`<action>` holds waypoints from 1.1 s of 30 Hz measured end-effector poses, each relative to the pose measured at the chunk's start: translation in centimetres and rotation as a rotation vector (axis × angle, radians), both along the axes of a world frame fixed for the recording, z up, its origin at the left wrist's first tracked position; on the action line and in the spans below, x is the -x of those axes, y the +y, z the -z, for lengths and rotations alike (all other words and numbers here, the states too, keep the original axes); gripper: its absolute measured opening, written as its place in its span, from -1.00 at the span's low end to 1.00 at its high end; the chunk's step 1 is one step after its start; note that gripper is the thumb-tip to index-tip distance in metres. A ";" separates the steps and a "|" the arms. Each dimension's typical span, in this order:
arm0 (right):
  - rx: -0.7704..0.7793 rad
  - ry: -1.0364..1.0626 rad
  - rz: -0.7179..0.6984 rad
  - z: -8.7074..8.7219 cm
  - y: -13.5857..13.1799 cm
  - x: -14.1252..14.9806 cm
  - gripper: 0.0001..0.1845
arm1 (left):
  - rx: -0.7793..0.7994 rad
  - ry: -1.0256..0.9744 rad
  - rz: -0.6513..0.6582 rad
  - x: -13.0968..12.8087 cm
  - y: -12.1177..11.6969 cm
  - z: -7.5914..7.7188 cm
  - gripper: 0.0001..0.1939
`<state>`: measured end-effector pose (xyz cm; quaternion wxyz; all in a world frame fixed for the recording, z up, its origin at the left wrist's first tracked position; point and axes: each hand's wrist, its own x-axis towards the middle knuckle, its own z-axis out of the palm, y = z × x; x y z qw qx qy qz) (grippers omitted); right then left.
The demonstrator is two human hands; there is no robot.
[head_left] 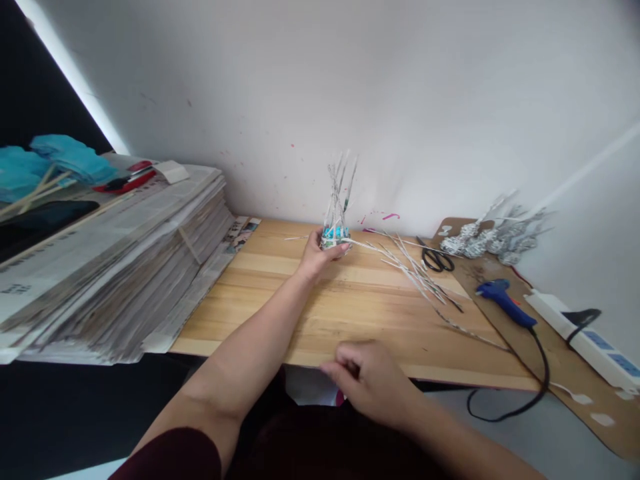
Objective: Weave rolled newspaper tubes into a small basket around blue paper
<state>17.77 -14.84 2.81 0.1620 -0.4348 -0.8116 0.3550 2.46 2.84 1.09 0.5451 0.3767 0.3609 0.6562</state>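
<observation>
My left hand reaches far across the wooden board and grips a small woven paper basket with a blue band at its base and thin rolled paper sticks standing up from it. My right hand rests near the board's front edge with its fingers curled; whether anything is in them stays hidden. Several loose rolled paper sticks lie fanned on the board to the right of the basket.
A tall stack of newspapers fills the left side, with teal paper flowers on top. On the right lie black scissors, a blue glue gun with its cord, silver paper flowers and a white power strip.
</observation>
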 end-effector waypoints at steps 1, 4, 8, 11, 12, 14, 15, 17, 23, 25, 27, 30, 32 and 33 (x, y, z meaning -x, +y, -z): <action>-0.025 0.029 0.037 0.0 0.7 -0.2 -0.67 | -0.001 0.006 0.008 0.0 -0.1 -0.1 -0.13; -0.132 0.189 0.139 -0.6 3.6 -0.8 -0.75 | 0.001 0.002 0.032 -0.1 -0.1 -0.2 -0.15; -0.307 0.287 0.393 -1.9 8.6 -1.0 -0.72 | 0.045 -0.094 0.065 -0.3 0.0 -0.4 -0.32; -0.023 0.366 0.409 -2.1 11.7 -0.4 -0.69 | 0.091 -0.227 0.056 -0.3 0.2 -0.6 -0.50; 0.087 0.460 0.455 -1.8 12.5 -0.1 -0.67 | 0.102 -0.259 0.050 -0.3 0.3 -0.6 -0.56; 0.206 0.680 0.569 -1.3 13.7 0.7 -0.60 | 0.123 -0.285 0.049 -0.2 0.3 -0.6 -0.66; 0.214 0.785 0.628 -1.0 14.2 1.1 -0.56 | 0.132 -0.283 0.056 -0.2 0.4 -0.5 -0.69; 0.165 0.924 0.696 -0.5 15.0 1.7 -0.52 | 0.145 -0.273 0.076 -0.1 0.4 -0.5 -0.73; -0.060 0.940 0.609 0.4 16.6 2.3 -0.59 | 0.155 -0.232 0.081 -0.4 0.2 -0.4 -0.72; -0.072 0.932 0.604 0.8 16.8 2.2 -0.63 | 0.156 -0.217 0.088 -0.5 0.0 -0.4 -0.72; -0.052 0.941 0.605 1.0 16.8 2.0 -0.65 | 0.151 -0.199 0.094 -0.6 -0.2 -0.5 -0.71; 0.013 0.993 0.581 1.2 16.7 1.8 -0.69 | 0.139 -0.176 0.095 -0.7 -0.4 -0.6 -0.70; 0.040 1.016 0.568 1.2 16.8 1.6 -0.70 | 0.131 -0.171 0.096 -0.7 -0.5 -0.6 -0.70; 0.045 1.018 0.571 1.2 16.8 1.5 -0.70 | 0.128 -0.170 0.099 -0.7 -0.6 -0.6 -0.69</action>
